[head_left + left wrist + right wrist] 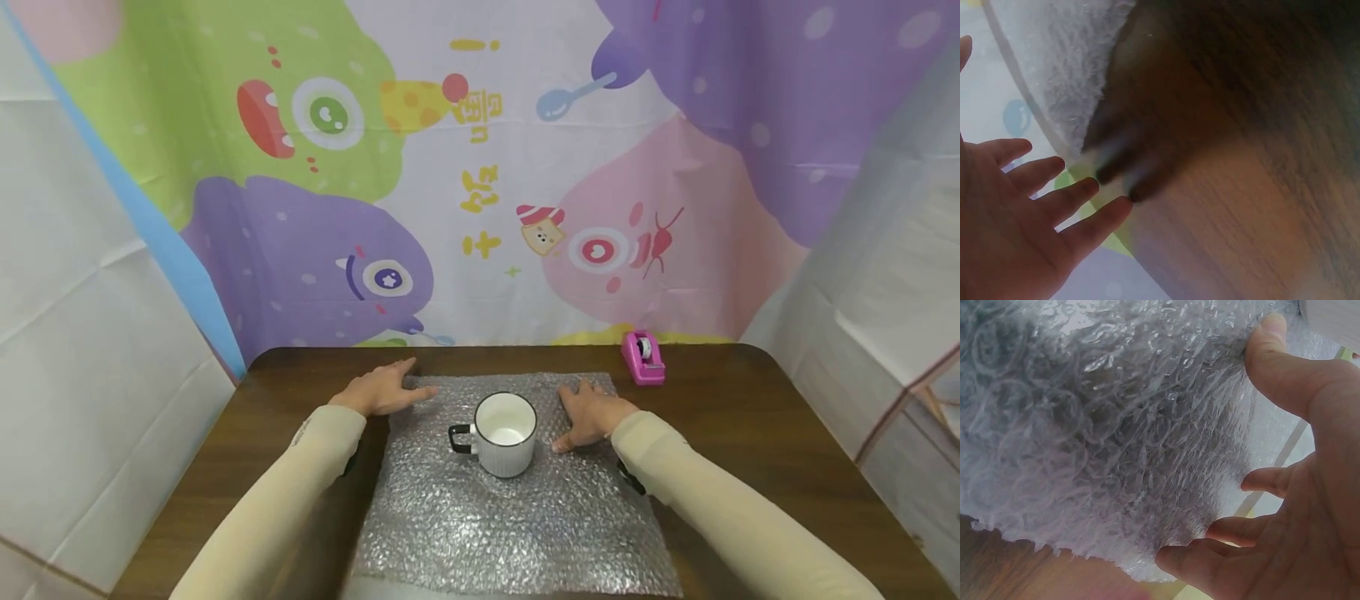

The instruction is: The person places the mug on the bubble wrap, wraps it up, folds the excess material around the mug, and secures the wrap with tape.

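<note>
A white ribbed mug [506, 450] with a black rim and black handle stands upright on a sheet of bubble wrap [480, 533]. Its handle points left. My left hand [381, 390] is at the sheet's far left corner, fingers spread and straight; the left wrist view shows the same hand [1029, 219] beside the sheet's edge over the wood. To the right of the mug, my right hand [588, 414] lies over the bubble wrap with its fingers spread. In the right wrist view, the fingertips of this hand [1297, 487] are at the sheet's surface, holding nothing.
A pink tape dispenser [643, 358] stands at the back right of the dark wooden table [742, 433]. Behind the table hangs a cloth [480, 308] printed with cartoon monsters. Pale sheets cover both sides.
</note>
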### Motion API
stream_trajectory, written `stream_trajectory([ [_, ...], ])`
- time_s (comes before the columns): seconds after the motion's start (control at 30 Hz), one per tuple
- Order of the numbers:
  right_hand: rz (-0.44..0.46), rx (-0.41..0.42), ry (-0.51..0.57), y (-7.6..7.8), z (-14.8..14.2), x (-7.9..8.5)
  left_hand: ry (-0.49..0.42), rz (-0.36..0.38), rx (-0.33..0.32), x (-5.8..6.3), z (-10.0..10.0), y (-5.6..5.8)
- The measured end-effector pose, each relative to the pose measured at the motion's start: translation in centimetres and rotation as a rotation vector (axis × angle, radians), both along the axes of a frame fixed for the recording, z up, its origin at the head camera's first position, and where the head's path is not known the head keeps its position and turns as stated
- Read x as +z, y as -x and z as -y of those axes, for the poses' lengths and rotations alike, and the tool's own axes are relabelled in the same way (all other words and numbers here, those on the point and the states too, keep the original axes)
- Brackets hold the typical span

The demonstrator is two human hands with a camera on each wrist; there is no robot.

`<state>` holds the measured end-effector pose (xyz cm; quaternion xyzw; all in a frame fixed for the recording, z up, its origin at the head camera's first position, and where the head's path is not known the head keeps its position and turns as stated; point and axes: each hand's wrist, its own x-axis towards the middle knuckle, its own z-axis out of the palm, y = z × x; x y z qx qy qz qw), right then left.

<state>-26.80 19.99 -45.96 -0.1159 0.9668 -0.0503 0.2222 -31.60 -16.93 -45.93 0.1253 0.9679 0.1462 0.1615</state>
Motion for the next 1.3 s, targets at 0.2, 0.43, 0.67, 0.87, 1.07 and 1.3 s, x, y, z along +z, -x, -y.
stream_trajectory([
  [0.2,-0.008,0.003,-0.006,-0.01,-0.02,-0.20,0.021,-0.034,0.005,-0.36,-0.14,-0.16],
  [0.43,-0.007,0.000,-0.005,-0.01,-0.14,-0.30,0.043,-0.066,-0.003,-0.47,-0.42,-0.14],
  [0.67,-0.006,-0.004,-0.002,-0.11,-0.10,-0.23,0.107,-0.131,-0.023,-0.79,-0.64,-0.11],
  [0.87,-0.006,0.002,0.005,-0.15,0.02,-0.06,0.099,-0.192,-0.012,-0.83,-0.59,-0.13],
  [1.07,-0.015,0.010,0.014,-0.13,-0.05,-0.07,0.098,-0.195,0.012,-0.67,-0.50,-0.02],
  [1.3,-0.011,0.014,0.059,-0.12,-0.50,-0.01,0.074,-0.186,0.028,-0.83,-0.65,0.42],
])
